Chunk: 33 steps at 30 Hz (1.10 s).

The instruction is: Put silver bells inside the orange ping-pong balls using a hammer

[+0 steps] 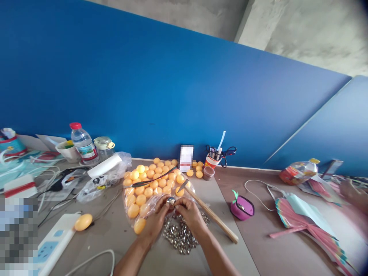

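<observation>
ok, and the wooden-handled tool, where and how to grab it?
Wooden-handled tool: I'd take the lower half of the handle from the right, fingers wrapping across it. It's long, slim and straight, slanting toward the near right. Its metal head sits up by the orange balls, and the right forearm is on the handle's left.
</observation>
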Tool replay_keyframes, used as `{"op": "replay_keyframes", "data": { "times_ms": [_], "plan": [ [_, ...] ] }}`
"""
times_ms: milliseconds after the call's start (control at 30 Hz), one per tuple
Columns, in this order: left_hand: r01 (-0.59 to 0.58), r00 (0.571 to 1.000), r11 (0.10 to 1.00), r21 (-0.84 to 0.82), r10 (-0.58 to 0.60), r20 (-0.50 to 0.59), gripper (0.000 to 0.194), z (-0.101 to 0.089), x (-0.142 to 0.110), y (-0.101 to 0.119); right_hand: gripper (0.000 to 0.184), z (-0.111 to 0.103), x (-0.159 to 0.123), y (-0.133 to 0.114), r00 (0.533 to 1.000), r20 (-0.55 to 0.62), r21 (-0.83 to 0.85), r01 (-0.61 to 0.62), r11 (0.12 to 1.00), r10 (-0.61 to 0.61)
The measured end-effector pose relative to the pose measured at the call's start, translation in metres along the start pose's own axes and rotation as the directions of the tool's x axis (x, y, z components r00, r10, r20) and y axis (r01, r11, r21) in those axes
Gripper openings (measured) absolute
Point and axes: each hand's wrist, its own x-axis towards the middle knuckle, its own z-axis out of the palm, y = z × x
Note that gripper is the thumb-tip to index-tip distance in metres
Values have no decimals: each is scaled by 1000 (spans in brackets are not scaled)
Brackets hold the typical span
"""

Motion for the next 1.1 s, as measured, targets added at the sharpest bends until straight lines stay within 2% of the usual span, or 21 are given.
{"op": "replay_keyframes", "data": {
  "times_ms": [100, 333, 633, 767, 1100],
  "plan": [
    [-16, 998, 996, 87, 10, 64, 36, -2, -2, 5, 8, 0, 0, 0, 1000, 7, 17, -14, 1000, 14],
    [-54, 999, 978, 201, 52, 12, 32, 3, -4, 8, 10, 2, -3, -2, 1000, -14, -6, -6, 1000, 6],
    [-100, 995, 968, 230, 97, 25, 28, 4, -4, 3, 8, 6, -3, 2, 998, -47, 52, -30, 998, 33],
    [-72, 997, 978, 195, 76, -13, 31, 6, -5, 7, 10, 8, -3, 2, 998, -44, 103, -46, 994, 50],
    [-156, 988, 970, 184, 156, 13, 35, 6, -5, 6, 9, 10, -1, 3, 996, -82, 35, -28, 999, 31]
  ]
}}
